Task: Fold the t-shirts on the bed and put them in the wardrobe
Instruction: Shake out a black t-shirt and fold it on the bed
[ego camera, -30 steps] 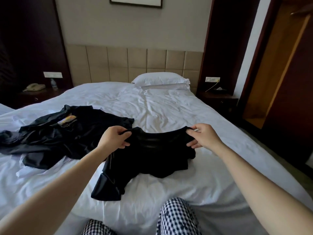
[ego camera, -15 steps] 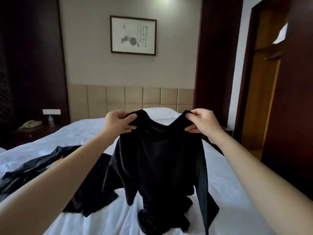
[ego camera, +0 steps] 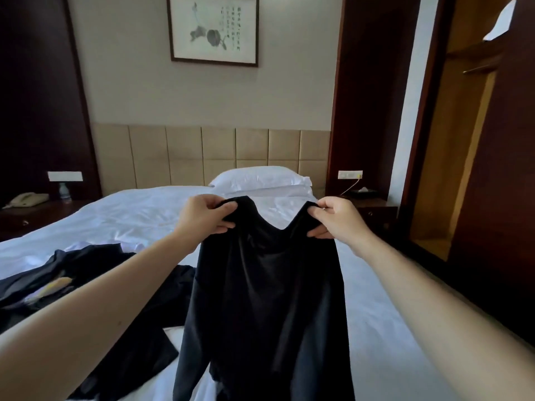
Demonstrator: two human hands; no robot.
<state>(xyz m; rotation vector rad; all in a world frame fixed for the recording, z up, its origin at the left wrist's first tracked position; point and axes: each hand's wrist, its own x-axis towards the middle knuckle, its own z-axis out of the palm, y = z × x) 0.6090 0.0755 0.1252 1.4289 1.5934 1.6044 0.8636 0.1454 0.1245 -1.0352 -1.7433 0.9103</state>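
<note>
Shirt in our hands: we hold one black t-shirt [ego camera: 266, 285] up by its shoulders, one grip on each side of the neckline. It hangs open and unfolded over the bed [ego camera: 139, 209], and its hem runs out of view at the bottom.
Left hand [ego camera: 207, 215]: thumb and curled fingers pinch the shoulder cloth on that side.
Right hand [ego camera: 335, 219]: the same pinch on the other shoulder, so neither hand is free.
Waiting on the bed: a heap of dark clothes [ego camera: 86, 273] lies crumpled to our left, reaching in behind the hanging shirt. One piece shows a pale print. We cannot tell how many shirts are in it.
Wardrobe [ego camera: 463, 140]: it stands open to our right, well apart from the shirt. We see a rail [ego camera: 477, 69] and a shelf with something white [ego camera: 500, 24] on top, but we cannot tell what that is.
Done, as we judge it: nothing yet. We see no folded shirt on the bed and none in the part of the wardrobe that shows.
Left to do: lay this shirt flat and fold it, then do the same for each piece in the heap, and carry them all to the wardrobe.
Stage: very early, on the first shirt.
</note>
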